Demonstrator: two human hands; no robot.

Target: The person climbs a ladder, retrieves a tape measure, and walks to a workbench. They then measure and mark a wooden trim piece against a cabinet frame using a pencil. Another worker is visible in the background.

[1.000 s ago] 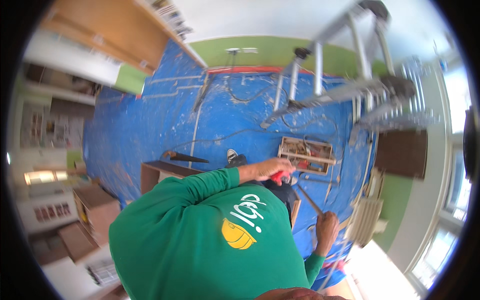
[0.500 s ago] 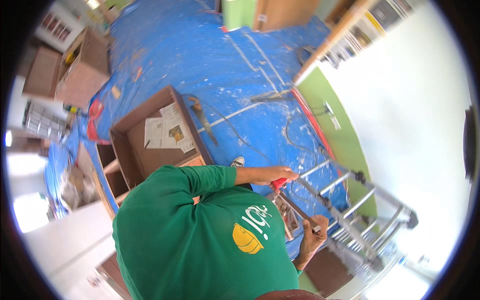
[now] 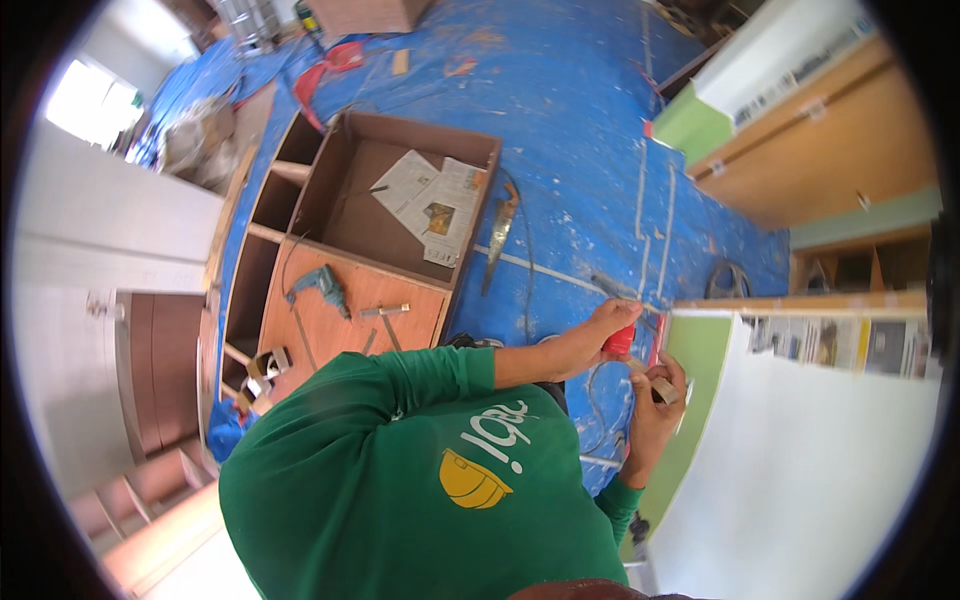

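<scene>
My left hand (image 3: 606, 324) is closed around a small red object (image 3: 620, 341), its kind partly hidden by the fingers. Close below it, my right hand (image 3: 655, 408) grips a narrow wooden strip (image 3: 662, 389), whose end points back toward me. Both hands are held out to the right of my body, near each other, beside the green-and-white panel (image 3: 696, 375). Whether the red object touches the strip is hard to make out.
A brown cabinet (image 3: 345, 150) lies at left with newspaper (image 3: 425, 195) inside. On its wooden panel rest a teal power drill (image 3: 322, 291) and a hammer-like tool (image 3: 386, 311). A handsaw (image 3: 499, 235) and cord lie on the blue floor sheet (image 3: 570, 150). A wooden cabinet (image 3: 830, 140) stands far right.
My view has swung to the right, and the ladder has left the picture. Both hands have moved right and closer together, still holding the red object and the wooden strip.
</scene>
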